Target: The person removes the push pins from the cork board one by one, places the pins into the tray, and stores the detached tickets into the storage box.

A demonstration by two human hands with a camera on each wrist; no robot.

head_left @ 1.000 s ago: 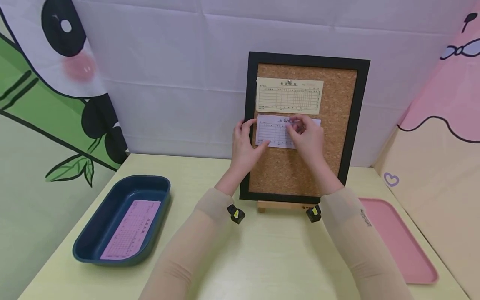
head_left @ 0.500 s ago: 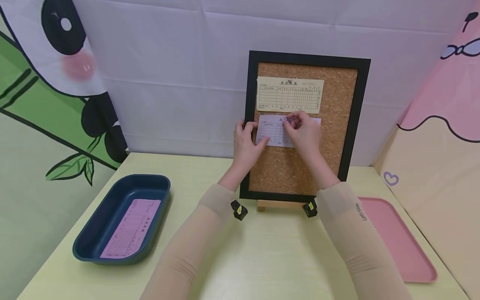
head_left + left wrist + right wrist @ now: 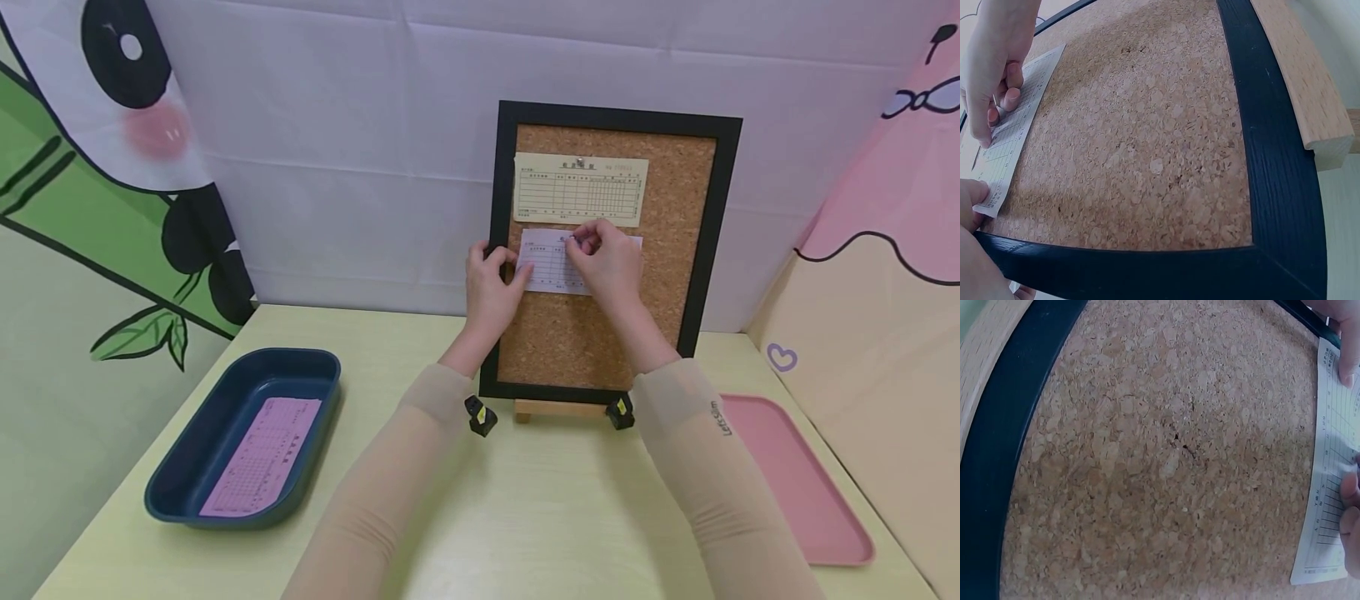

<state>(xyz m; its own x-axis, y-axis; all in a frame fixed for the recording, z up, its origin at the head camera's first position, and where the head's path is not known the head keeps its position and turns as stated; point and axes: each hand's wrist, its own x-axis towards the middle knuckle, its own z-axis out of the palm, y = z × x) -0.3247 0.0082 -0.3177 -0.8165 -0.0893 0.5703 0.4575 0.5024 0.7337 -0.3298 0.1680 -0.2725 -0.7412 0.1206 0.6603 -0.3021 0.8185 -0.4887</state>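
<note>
A framed corkboard (image 3: 573,346) stands upright with a cream printed slip (image 3: 577,193) pinned near its top. Below that lies a white printed slip (image 3: 546,268) against the cork. My left hand (image 3: 491,293) grips the board's left side, its thumb on the slip's left end and its fingers round the black frame. With thumb and fingers my right hand (image 3: 613,265) pinches a small pushpin at the slip's top middle, mostly hidden by the fingertips. In the left wrist view the right hand's fingers (image 3: 1011,97) are curled close over the slip.
A dark blue tray (image 3: 168,492) holding a pink printed slip (image 3: 262,458) sits on the left of the table. At the right lies a pink tray (image 3: 802,492), partly behind the right sleeve. A wooden stand (image 3: 558,409) supports the board.
The left thumb has slid slightly toward the slip's edge, and the slip has shifted a little right. The right fingertips have moved slightly up and left over the pushpin.
</note>
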